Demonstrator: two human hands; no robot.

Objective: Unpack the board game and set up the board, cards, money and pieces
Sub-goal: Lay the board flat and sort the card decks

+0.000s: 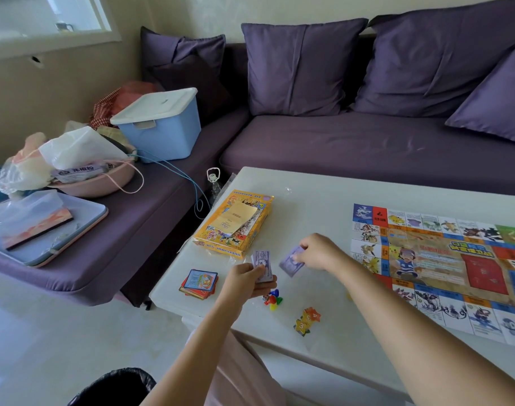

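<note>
Near the table's (309, 197) left edge your stack of cards (199, 284) lies in front of the yellow game box (234, 227), and your left hand (244, 281) grips a wad of purple money (264, 265) just above the coloured pieces (273, 298). Your right hand (317, 252) pinches a single note (291, 261) beside that wad (its print is too blurred to read). Further right, the board (443, 268) lies unfolded flat on the table.

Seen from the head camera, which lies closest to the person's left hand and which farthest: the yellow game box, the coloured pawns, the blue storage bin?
1. coloured pawns, on the table just beside the left hand.
2. yellow game box, farther back at the table's corner.
3. blue storage bin, away on the sofa.
</note>
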